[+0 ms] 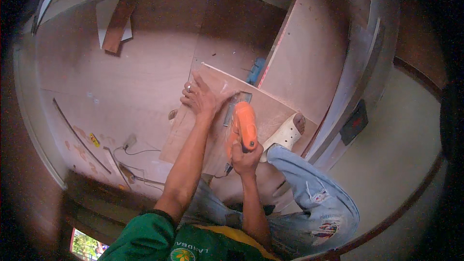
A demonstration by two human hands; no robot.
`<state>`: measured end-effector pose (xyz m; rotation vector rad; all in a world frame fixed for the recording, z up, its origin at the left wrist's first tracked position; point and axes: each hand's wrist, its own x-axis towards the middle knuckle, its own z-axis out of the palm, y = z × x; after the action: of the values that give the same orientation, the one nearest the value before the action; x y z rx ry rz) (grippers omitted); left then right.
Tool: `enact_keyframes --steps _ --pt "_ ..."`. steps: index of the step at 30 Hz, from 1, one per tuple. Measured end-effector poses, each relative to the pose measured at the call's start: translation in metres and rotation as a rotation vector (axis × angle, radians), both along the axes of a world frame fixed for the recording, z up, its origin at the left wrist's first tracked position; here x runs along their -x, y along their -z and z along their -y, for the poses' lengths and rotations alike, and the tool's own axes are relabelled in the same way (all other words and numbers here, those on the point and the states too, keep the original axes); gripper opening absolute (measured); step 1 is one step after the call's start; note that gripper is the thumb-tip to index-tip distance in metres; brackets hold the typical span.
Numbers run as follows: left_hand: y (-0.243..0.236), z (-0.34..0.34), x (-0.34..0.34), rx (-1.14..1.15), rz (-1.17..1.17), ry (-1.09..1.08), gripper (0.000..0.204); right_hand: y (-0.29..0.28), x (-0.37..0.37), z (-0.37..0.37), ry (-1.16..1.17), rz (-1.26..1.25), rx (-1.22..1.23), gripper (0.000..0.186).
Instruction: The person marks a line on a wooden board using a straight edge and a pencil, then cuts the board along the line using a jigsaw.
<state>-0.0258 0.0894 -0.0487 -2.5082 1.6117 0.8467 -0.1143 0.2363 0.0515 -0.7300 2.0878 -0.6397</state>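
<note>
My right hand (245, 159) is wrapped round the handle of an orange jigsaw (244, 122). The saw's metal base plate (245, 97) rests on a light brown wooden board (193, 135), close to its far edge. To the left of the saw, my left hand (200, 97) lies on the same board with its fingers spread and the thumb stretched toward the base plate. A ring shows on one finger. The blade is hidden from view.
My foot in a cream clog (285, 135) is on the board's right side. A blue object (256, 70) lies beyond the board, beside a raised panel (309, 43). Wood offcuts (118, 26) lie at far left. A cord (145, 151) and long strips (79, 135) are at near left.
</note>
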Motion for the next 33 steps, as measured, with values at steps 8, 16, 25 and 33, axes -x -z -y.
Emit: enact_keyframes --steps 8,16,25,33 --pt "0.0 0.002 0.003 -0.063 -0.019 -0.01 0.137 0.017 0.006 -0.021 0.092 -0.143 0.014 0.043" --pt "0.0 0.004 0.0 -0.106 -0.048 -0.034 0.139 0.006 0.006 -0.008 0.039 -0.01 -0.062 0.041" --pt "-0.008 0.01 -0.004 -0.15 -0.082 -0.051 0.139 -0.005 0.004 0.009 0.035 0.086 0.05 0.03" --pt "0.013 0.022 -0.011 0.217 -0.023 0.188 0.129 0.008 0.001 -0.004 0.044 -0.163 0.029 0.04"
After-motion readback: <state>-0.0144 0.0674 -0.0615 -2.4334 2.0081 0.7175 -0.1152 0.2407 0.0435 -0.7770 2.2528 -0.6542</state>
